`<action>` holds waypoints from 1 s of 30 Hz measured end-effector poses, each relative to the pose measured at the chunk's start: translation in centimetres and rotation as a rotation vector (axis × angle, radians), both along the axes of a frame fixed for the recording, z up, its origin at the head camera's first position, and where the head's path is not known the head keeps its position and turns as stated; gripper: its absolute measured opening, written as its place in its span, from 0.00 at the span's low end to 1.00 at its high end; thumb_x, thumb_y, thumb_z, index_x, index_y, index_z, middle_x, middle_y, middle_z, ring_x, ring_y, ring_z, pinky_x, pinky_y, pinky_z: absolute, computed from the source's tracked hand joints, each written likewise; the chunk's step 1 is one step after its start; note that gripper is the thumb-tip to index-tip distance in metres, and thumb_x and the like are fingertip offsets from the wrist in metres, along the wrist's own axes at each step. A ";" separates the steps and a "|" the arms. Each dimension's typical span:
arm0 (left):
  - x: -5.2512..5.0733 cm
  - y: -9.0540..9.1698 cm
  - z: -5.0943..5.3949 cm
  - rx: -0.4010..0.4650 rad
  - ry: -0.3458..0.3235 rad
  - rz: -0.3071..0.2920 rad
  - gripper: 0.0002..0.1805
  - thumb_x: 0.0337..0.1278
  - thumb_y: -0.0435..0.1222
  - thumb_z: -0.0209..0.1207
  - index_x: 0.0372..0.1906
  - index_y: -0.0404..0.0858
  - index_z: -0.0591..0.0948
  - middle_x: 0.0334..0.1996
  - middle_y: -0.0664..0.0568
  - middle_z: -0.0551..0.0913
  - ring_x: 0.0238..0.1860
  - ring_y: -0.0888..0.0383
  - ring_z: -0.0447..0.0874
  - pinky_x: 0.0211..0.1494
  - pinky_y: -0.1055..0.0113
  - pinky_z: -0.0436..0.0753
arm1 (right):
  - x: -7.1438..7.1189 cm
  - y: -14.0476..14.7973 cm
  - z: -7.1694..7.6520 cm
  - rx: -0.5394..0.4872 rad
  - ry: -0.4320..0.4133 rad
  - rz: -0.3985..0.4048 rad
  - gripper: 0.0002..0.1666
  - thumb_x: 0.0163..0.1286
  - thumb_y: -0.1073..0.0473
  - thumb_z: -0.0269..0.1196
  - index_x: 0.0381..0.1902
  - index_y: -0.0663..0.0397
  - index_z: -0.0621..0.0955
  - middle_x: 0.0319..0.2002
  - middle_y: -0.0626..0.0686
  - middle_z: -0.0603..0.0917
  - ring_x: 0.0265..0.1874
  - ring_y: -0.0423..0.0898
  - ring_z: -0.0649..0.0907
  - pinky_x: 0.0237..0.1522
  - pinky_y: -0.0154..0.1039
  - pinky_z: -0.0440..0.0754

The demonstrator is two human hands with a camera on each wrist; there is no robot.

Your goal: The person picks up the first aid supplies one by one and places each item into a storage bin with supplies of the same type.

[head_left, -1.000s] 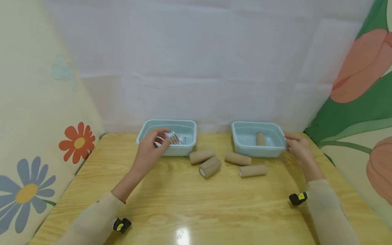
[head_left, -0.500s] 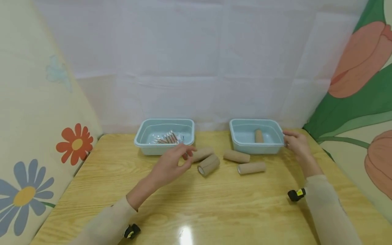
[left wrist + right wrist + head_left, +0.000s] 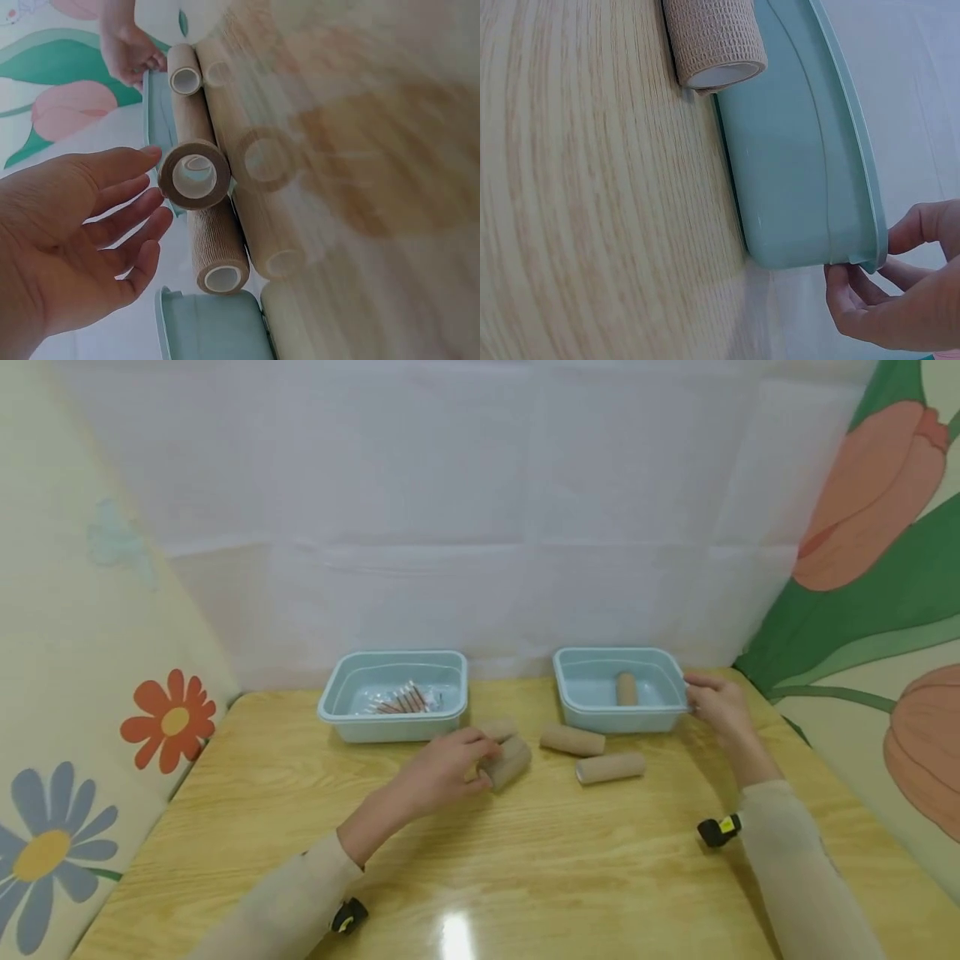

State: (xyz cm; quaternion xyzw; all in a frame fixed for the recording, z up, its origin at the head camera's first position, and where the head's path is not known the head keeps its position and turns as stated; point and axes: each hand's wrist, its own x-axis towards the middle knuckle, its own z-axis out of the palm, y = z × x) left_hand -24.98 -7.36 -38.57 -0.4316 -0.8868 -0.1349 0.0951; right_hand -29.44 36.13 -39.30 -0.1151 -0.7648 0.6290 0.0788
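In the head view my left hand [image 3: 442, 770] is at a tan roll [image 3: 512, 764] that lies against another tan roll [image 3: 498, 727]. The left wrist view shows the left hand [image 3: 82, 232] with fingers apart and gently bent beside the near roll's end [image 3: 193, 202], gripping nothing; whether a fingertip touches it I cannot tell. My right hand [image 3: 722, 708] pinches the right end of a light blue bin [image 3: 622, 722], its fingers under the rim of the bin [image 3: 795, 187] in the right wrist view. One tan roll [image 3: 626, 689] is inside that bin.
A second light blue bin [image 3: 397, 729] at the left holds clear packets with reddish-brown strips [image 3: 405, 699]. Two more tan rolls [image 3: 572, 740] [image 3: 611, 768] lie on the wooden table [image 3: 525, 868] in front of the right bin. A white cloth [image 3: 420, 527] hangs behind.
My left hand has moved from over the left bin, rightward and toward the table, to the near roll of the left pair. The right hand has stayed at the right bin's end.
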 end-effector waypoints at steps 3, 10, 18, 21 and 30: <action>0.0 0.2 0.1 -0.013 -0.035 0.024 0.21 0.57 0.34 0.72 0.56 0.37 0.84 0.53 0.48 0.81 0.48 0.54 0.81 0.49 0.57 0.81 | -0.2 -0.3 0.0 0.000 0.013 0.003 0.31 0.72 0.66 0.51 0.72 0.70 0.69 0.68 0.68 0.69 0.46 0.42 0.78 0.40 0.26 0.79; 0.0 0.5 0.4 0.016 -0.103 0.053 0.17 0.59 0.29 0.71 0.53 0.35 0.86 0.50 0.47 0.82 0.51 0.51 0.81 0.53 0.58 0.81 | -0.3 -0.5 0.1 0.002 0.019 0.008 0.31 0.71 0.67 0.51 0.71 0.71 0.69 0.67 0.68 0.70 0.45 0.42 0.77 0.40 0.27 0.78; -0.2 0.5 0.4 0.069 -0.103 0.014 0.09 0.60 0.26 0.69 0.45 0.34 0.88 0.45 0.47 0.83 0.46 0.52 0.83 0.48 0.61 0.83 | -0.3 -0.3 0.0 0.007 0.027 0.004 0.31 0.72 0.67 0.51 0.71 0.73 0.69 0.67 0.69 0.69 0.46 0.43 0.77 0.40 0.26 0.79; -0.2 0.5 0.4 0.078 -0.103 0.006 0.06 0.60 0.26 0.68 0.42 0.35 0.88 0.43 0.48 0.84 0.45 0.52 0.83 0.47 0.62 0.83 | -0.3 -0.2 -0.1 0.004 0.020 0.003 0.31 0.72 0.67 0.51 0.72 0.72 0.68 0.68 0.69 0.68 0.49 0.45 0.77 0.41 0.26 0.78; -0.3 0.7 0.2 0.068 -0.103 0.038 0.04 0.62 0.27 0.67 0.40 0.35 0.87 0.41 0.49 0.84 0.44 0.54 0.83 0.46 0.63 0.83 | -0.2 0.1 -0.2 0.025 0.000 0.002 0.32 0.71 0.67 0.50 0.72 0.70 0.68 0.69 0.67 0.68 0.50 0.46 0.75 0.42 0.26 0.78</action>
